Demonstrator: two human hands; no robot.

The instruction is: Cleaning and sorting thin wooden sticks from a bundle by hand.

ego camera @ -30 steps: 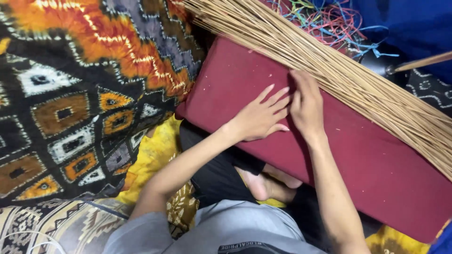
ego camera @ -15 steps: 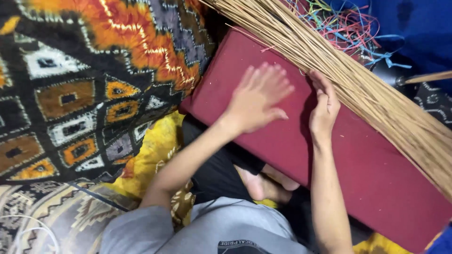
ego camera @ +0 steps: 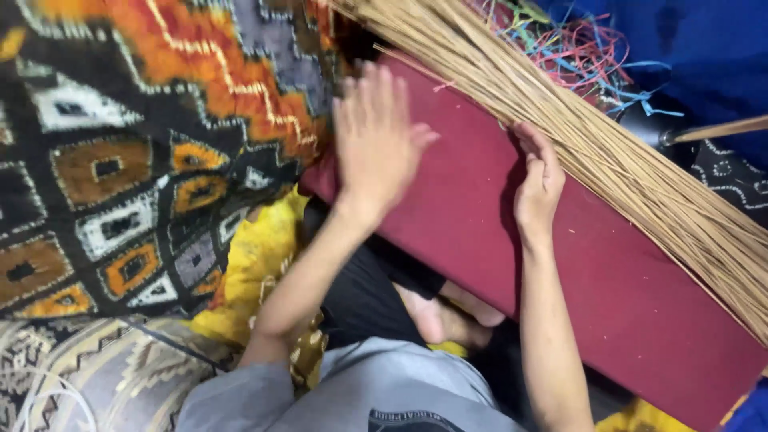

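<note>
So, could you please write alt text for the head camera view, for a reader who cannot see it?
Seen from above, a person's right hand touches the edge of a long bundle of tan straw-like strands lying on a dark red padded board, while the left hand hovers open above the board's end. A patterned orange and black cloth lies to the left, and tangled coloured strings behind.

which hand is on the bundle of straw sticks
The right hand: its fingers curl against the edge of the tan stick bundle. The left hand is spread flat, apart from the sticks, over the red board.
</note>
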